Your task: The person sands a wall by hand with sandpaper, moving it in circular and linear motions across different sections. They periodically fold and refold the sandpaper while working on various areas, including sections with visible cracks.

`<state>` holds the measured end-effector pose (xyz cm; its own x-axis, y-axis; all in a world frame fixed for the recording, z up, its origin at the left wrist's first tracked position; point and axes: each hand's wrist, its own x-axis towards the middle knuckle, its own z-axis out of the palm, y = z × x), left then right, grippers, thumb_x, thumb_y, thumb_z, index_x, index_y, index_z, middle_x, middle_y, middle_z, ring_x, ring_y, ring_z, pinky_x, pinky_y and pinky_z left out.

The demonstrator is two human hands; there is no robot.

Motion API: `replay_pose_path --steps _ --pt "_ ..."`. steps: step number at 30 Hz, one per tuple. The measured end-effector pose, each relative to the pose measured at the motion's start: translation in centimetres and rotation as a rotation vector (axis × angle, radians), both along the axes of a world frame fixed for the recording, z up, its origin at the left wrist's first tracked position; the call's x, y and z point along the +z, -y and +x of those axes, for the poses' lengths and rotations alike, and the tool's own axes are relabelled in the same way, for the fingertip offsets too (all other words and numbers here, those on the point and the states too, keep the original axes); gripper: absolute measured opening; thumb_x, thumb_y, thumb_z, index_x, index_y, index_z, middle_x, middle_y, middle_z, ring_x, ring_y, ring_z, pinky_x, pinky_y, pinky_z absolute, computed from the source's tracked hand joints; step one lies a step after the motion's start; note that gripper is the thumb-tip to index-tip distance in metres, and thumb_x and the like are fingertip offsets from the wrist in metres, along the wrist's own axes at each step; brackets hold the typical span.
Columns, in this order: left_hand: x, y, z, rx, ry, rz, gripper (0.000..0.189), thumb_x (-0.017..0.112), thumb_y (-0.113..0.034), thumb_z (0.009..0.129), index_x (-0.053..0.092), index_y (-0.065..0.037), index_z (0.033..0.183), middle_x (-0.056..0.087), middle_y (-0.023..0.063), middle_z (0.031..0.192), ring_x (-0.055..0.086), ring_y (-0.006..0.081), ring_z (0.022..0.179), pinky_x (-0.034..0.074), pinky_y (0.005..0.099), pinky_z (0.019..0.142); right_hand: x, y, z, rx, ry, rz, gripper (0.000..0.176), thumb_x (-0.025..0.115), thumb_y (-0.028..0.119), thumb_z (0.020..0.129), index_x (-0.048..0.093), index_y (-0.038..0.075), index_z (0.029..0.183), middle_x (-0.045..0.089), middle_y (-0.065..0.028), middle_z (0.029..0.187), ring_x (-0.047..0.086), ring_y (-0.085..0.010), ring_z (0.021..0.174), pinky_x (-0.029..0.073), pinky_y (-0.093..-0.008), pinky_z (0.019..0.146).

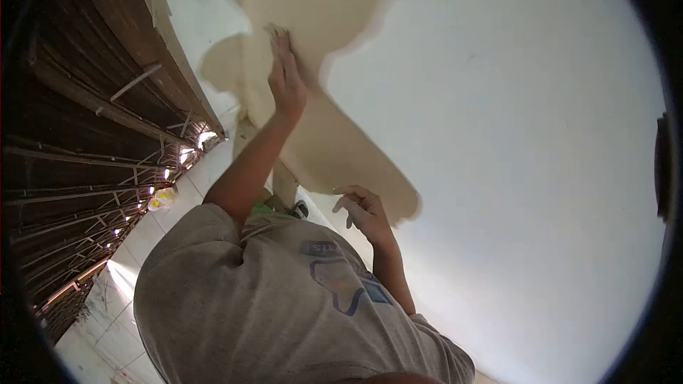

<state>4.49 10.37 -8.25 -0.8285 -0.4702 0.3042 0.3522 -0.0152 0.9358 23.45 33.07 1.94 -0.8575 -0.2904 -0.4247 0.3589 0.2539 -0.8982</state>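
The wall (533,135) is plain white with no pattern. Across it spreads a broad, irregular patch (341,135) of flat tan-beige, and the patch's edges fade paler where they meet the white. The T-shirt (235,313) is a dull grey-beige with a printed emblem (341,277) in mid and dark blue that includes some lettering. The roof slats (85,99) are dark brown and form parallel stripes, broken by small bright white gaps of light. The tiled surface (107,299) is white with a thin grey grid. A small object (162,199) shows yellow and white.
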Motion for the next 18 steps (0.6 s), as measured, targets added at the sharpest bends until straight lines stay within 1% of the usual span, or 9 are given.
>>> replay_pose_path --steps 3,4,5,8,10,12,14,16,18 --pt "1.2 2.3 -2.8 -0.031 0.102 0.209 0.053 0.033 -0.022 0.112 0.032 0.007 0.155 0.030 0.0197 0.165 0.026 0.0271 0.154 0.017 0.0353 0.125 0.0 -0.4 0.2 0.012 0.001 -0.007 0.024 0.061 0.011 0.095 0.068 0.002 0.117 0.072 -0.0043 0.085 0.052 -0.0058 0.053 0.040 -0.0210 0.046" --pt "1.6 1.4 -2.2 -0.015 0.093 0.196 0.052 0.033 -0.022 0.111 0.032 0.007 0.155 0.030 0.0201 0.165 0.025 0.0274 0.154 0.018 0.0356 0.125 0.0 -0.7 0.5 0.012 -0.003 -0.012 0.024 0.061 0.011 0.096 0.069 0.002 0.117 0.072 -0.0041 0.085 0.052 -0.0055 0.052 0.039 -0.0208 0.046" --pt "1.7 0.4 -0.8 -0.002 0.071 0.153 0.052 0.033 -0.021 0.111 0.032 0.007 0.155 0.029 0.0204 0.165 0.025 0.0277 0.154 0.018 0.0359 0.125 0.0 -0.9 0.6 0.022 -0.003 -0.006 0.024 0.062 0.011 0.096 0.069 0.002 0.117 0.073 -0.0044 0.086 0.052 -0.0056 0.052 0.040 -0.0209 0.046" --pt "1.7 -3.7 3.8 0.020 -0.105 -0.151 0.052 0.034 -0.020 0.111 0.032 0.007 0.155 0.027 0.0216 0.165 0.025 0.0287 0.154 0.019 0.0369 0.125 -0.2 -1.5 0.6 0.038 -0.016 -0.021 0.023 0.062 0.012 0.097 0.069 0.002 0.117 0.073 -0.0052 0.086 0.052 -0.0058 0.053 0.041 -0.0213 0.047" --pt "2.0 -4.5 6.4 -0.004 -0.185 -0.331 0.052 0.034 -0.018 0.110 0.032 0.007 0.155 0.026 0.0224 0.166 0.025 0.0293 0.154 0.020 0.0376 0.125 -0.4 -1.7 0.8 0.025 -0.015 -0.064 0.023 0.062 0.012 0.097 0.068 0.002 0.117 0.073 -0.0057 0.087 0.052 -0.0059 0.053 0.042 -0.0216 0.048" --pt "2.7 -3.9 7.3 -0.031 -0.225 -0.423 0.051 0.035 -0.017 0.110 0.032 0.007 0.155 0.025 0.0232 0.166 0.025 0.0299 0.154 0.021 0.0383 0.124 -0.9 -2.1 0.9 0.016 -0.045 -0.103 0.024 0.062 0.011 0.098 0.068 0.001 0.119 0.073 -0.0065 0.088 0.053 -0.0072 0.054 0.043 -0.0227 0.048" --pt "3.6 -2.4 6.7 -0.076 -0.188 -0.370 0.051 0.035 -0.016 0.110 0.033 0.007 0.155 0.024 0.0240 0.166 0.025 0.0305 0.154 0.022 0.0390 0.124 -1.7 -2.9 1.5 -0.011 -0.073 -0.132 0.025 0.062 0.010 0.098 0.067 0.001 0.121 0.074 -0.0075 0.089 0.054 -0.0085 0.056 0.044 -0.0236 0.050" --pt "3.7 -1.0 5.0 -0.147 -0.093 -0.180 0.051 0.033 -0.018 0.110 0.032 0.005 0.156 0.023 0.0242 0.166 0.024 0.0323 0.154 0.021 0.0390 0.124 -2.2 -4.3 1.6 -0.038 -0.113 -0.147 0.027 0.062 0.009 0.098 0.066 0.000 0.123 0.074 -0.0086 0.092 0.056 -0.0096 0.060 0.046 -0.0243 0.052" --pt "4.0 2.3 1.5 -0.202 0.002 0.011 0.052 0.032 -0.021 0.111 0.031 0.004 0.157 0.023 0.0243 0.166 0.024 0.0340 0.154 0.021 0.0390 0.125 -2.1 -6.1 1.8 -0.047 -0.129 -0.094 0.029 0.060 0.009 0.099 0.065 0.000 0.126 0.073 -0.0092 0.095 0.057 -0.0102 0.064 0.046 -0.0246 0.055"
